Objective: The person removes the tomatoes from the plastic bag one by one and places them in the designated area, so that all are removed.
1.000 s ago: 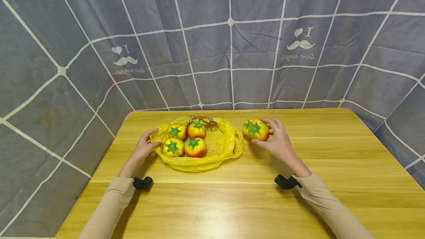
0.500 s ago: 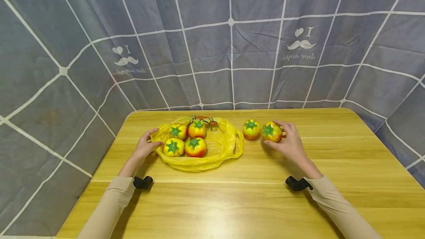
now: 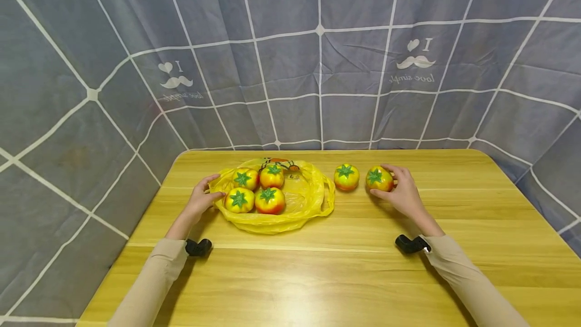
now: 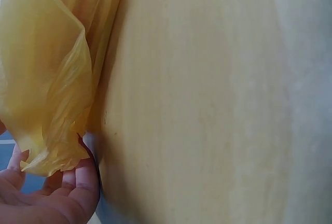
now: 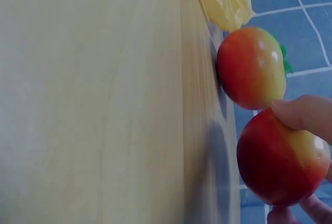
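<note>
My right hand grips a yellow-and-red tomato with a green star-shaped top, thumb on the near side and fingers round the far side. In the right wrist view this tomato hangs close beside the table surface, with a shadow next to it. Just left of it sits another tomato. My left hand holds the left edge of a spread yellow plastic bag. The left wrist view shows the crumpled bag edge between thumb and fingers. Several tomatoes rest grouped on the bag's left half.
The wooden table has rounded back corners. A grey curtain with white grid lines hangs behind it and along the sides. A bag handle loop lies toward the lone tomato. Black cameras are worn on both wrists.
My right hand has moved right with its tomato, opening a gap to the other tomato, which stays near the bag. My left hand keeps its place at the bag edge.
</note>
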`<state>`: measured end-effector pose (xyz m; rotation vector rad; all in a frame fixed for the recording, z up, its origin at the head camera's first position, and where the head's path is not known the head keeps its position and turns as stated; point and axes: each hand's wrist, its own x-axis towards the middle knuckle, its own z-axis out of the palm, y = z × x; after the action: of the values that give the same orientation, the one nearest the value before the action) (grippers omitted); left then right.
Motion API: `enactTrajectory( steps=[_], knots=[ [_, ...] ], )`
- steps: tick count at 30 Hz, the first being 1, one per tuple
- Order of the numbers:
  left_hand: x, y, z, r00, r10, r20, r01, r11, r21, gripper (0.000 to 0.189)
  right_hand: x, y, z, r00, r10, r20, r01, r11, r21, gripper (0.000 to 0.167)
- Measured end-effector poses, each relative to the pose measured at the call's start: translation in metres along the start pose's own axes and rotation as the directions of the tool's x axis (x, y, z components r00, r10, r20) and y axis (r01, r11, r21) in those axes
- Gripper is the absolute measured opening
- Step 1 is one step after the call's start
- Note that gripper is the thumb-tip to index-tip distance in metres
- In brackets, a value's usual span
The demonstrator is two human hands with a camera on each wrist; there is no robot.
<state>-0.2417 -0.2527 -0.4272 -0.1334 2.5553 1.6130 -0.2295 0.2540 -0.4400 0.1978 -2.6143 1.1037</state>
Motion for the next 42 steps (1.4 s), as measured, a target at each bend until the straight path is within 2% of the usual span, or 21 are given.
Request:
enactTrajectory(
  steps=[20, 42],
  knots=[
    [0.0, 0.0, 0.0, 1.0, 0.003, 0.0, -0.003, 1.0, -0.028, 0.064, 0.012, 0.008, 0.004, 0.994, 0.068, 0.081, -0.069, 0.998, 0.004, 0.073],
    [-0.001, 0.0, 0.0, 1.0, 0.007, -0.009, -0.007, 0.999, -0.031, 0.065, 0.013, 0.006, 0.003, 0.993, 0.047, 0.106, -0.052, 0.997, 0.048, 0.074]
  ],
)
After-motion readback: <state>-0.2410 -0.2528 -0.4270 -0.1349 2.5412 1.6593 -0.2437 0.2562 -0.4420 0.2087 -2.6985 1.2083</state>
